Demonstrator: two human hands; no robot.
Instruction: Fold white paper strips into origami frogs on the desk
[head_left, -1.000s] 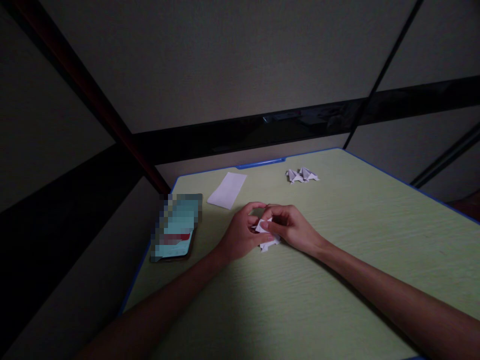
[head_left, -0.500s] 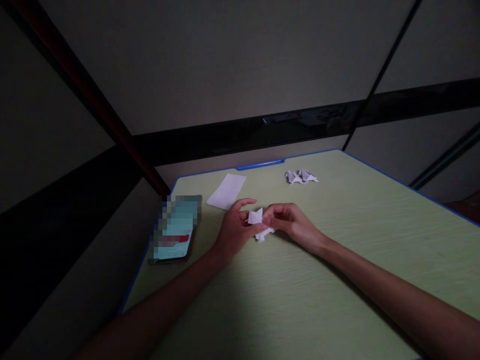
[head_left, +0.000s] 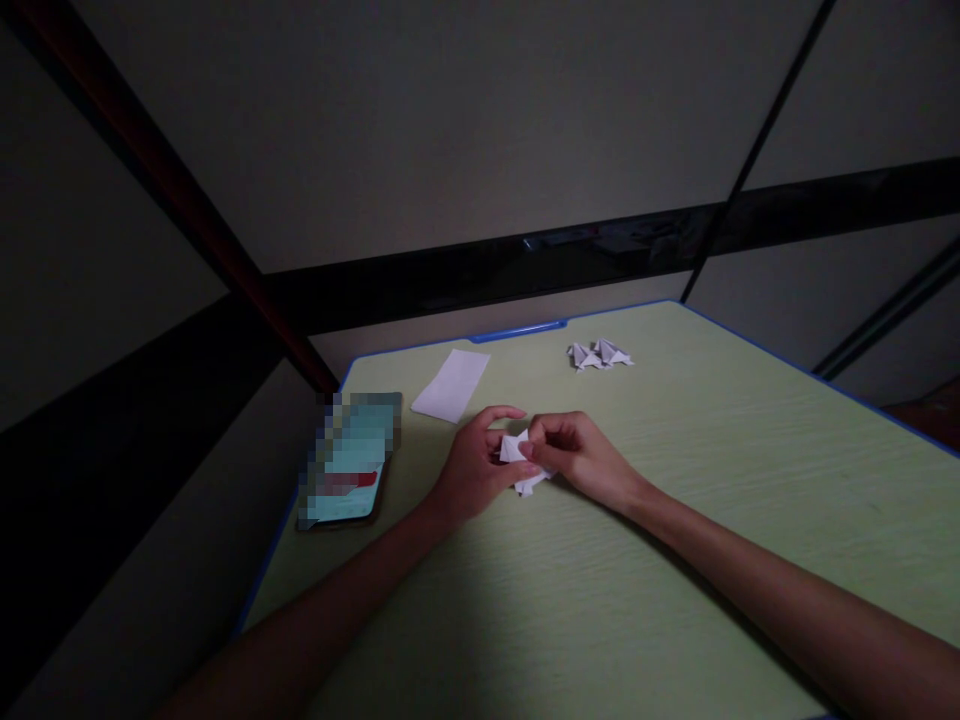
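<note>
Between my two hands is a small folded white paper figure (head_left: 514, 448), with a pointed corner at its top and a flap sticking out below. My left hand (head_left: 478, 462) grips it from the left, thumb along its front and index finger arched above it. From the other side, my right hand (head_left: 576, 448) pinches it, with the thumb pressed on its upper part. My fingers hide much of the figure's middle and right side.
A white sheet of paper (head_left: 451, 385) lies behind my left hand. Two folded paper figures (head_left: 600, 355) stand close together near the table's far edge. A phone (head_left: 352, 460) with a lit, partly blurred screen rests at the left edge of the light green table (head_left: 750, 450).
My right thumb has moved onto the upper part of the paper figure. Both hands and the figure sit slightly lower in view.
</note>
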